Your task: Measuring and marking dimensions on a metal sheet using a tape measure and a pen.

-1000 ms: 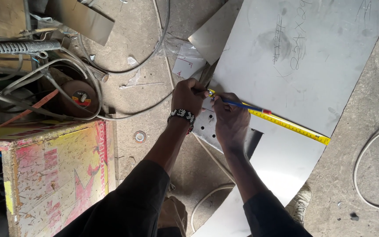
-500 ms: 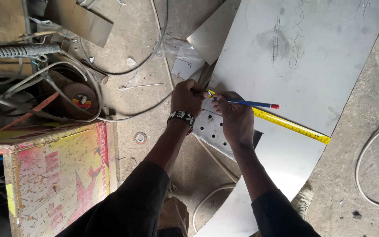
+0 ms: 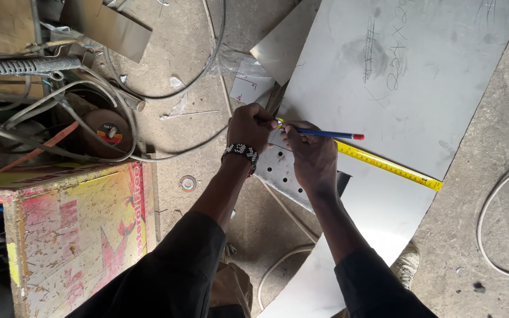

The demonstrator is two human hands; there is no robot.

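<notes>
A large grey metal sheet (image 3: 419,76) lies on the concrete floor. A yellow tape measure (image 3: 387,166) stretches across it toward the lower right. My left hand (image 3: 250,126), with a beaded band on the wrist, pinches the tape's near end at the sheet's left edge. My right hand (image 3: 313,154) holds a blue pencil (image 3: 331,135) with a red end, its tip down beside the tape's end. A small perforated metal plate (image 3: 281,174) sits under my hands.
A worn red and yellow box (image 3: 78,224) stands at the lower left. Tangled cables, a grinder disc (image 3: 106,131) and scrap pieces crowd the upper left. A white cable (image 3: 496,235) loops at the right. My shoe (image 3: 406,262) shows below the sheet.
The pencil has swung from lying along the tape to pointing right and nearly level. My right hand shifted slightly. The left hand and tape stayed put.
</notes>
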